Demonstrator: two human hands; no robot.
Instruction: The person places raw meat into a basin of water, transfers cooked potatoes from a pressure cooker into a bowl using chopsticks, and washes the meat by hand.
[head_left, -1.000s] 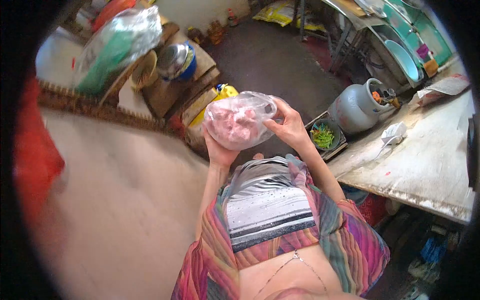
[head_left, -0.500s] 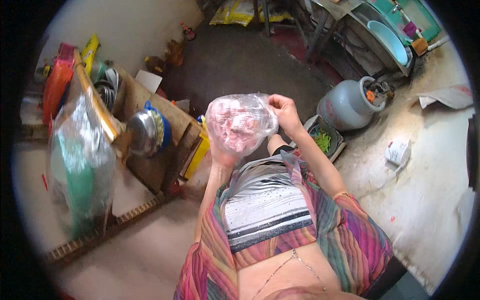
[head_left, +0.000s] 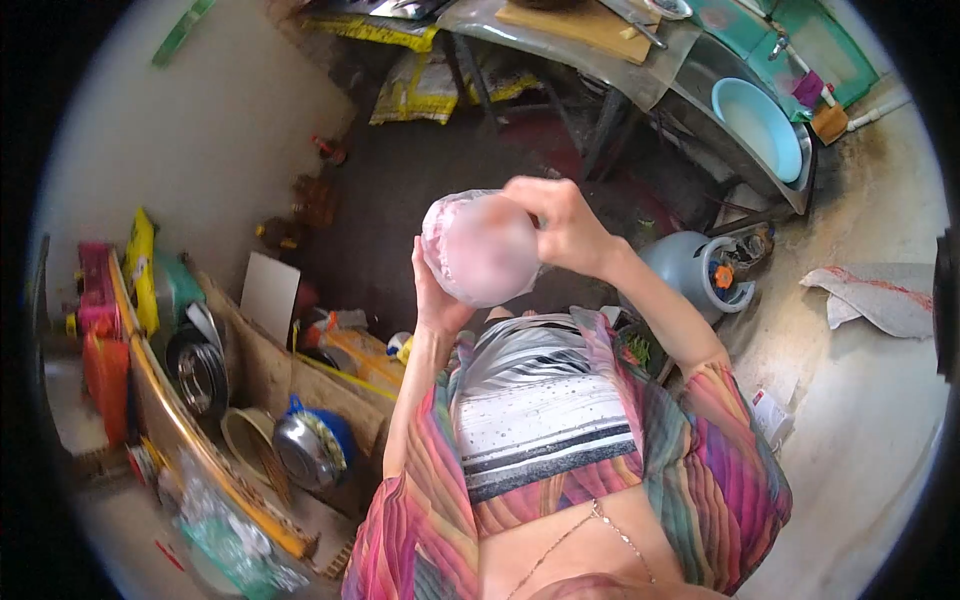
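A clear plastic bag (head_left: 462, 250) with pink, meat-like pieces inside is held up in front of my chest; part of it looks blurred. My left hand (head_left: 438, 300) supports the bag from its left side and underneath, fingers wrapped against it. At the bag's upper right, my right hand (head_left: 565, 225) has its fingers closed on the plastic. The bag hides some fingertips of both hands.
A grey gas cylinder (head_left: 685, 270) stands at the right. Ahead are a metal sink counter (head_left: 690, 65) with a light blue basin (head_left: 757, 128) and a wooden cutting board (head_left: 590, 28). Metal bowl (head_left: 308, 450), pans (head_left: 198, 370) and a shelf lie left.
The view has swung toward the sink counter, and the gas cylinder sits lower in it. Both hands still hold the bag, and my right hand has turned at its upper edge.
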